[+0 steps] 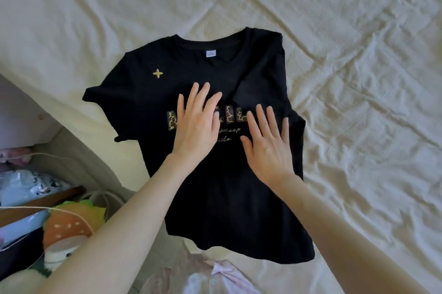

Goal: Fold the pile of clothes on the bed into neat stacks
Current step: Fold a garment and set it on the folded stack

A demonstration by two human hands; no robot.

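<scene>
While fingers lie straight, left hand [196,123], right hand [269,147], both hands flat on black T-shirt [222,198]

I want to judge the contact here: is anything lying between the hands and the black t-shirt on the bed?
Nothing visible does. Left hand and right hand lie flat, fingers straight, directly on the black cotton t-shirt with gold lettering.

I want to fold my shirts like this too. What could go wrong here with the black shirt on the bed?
The black cotton T-shirt with gold lettering has its right sleeve folded in, the left still out, so the fold could end up lopsided. Its hem hangs near the edge of the cream wrinkled bedsheet, so it might slide off. The left hand and right hand press flat; pushing could bunch the cloth.
</scene>
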